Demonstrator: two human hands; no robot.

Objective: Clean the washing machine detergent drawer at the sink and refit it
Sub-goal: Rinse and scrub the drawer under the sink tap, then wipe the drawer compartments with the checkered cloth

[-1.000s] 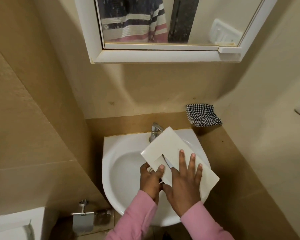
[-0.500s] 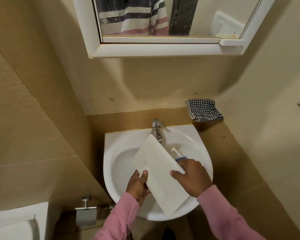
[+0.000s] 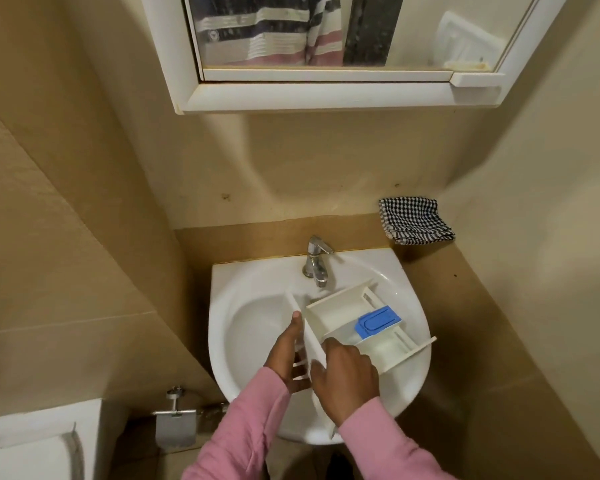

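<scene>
A white detergent drawer (image 3: 340,315) lies open side up over the white sink (image 3: 250,289), its compartments showing. A blue insert (image 3: 378,321) sits in its right compartment. My left hand (image 3: 290,348) grips the drawer's front panel from the left, thumb pointing up along it. My right hand (image 3: 347,375) holds the near end of the drawer from above. The chrome tap (image 3: 316,259) stands behind the drawer; no water stream is visible.
A black-and-white checked cloth (image 3: 414,225) lies on the ledge right of the tap. A white mirror cabinet (image 3: 326,95) hangs above. A metal toilet-roll holder (image 3: 174,424) and a white toilet tank (image 3: 39,441) are at lower left.
The drawer was bottom side up in both hands; it has been turned over and now shows its compartments and the blue insert. The view has tilted slightly.
</scene>
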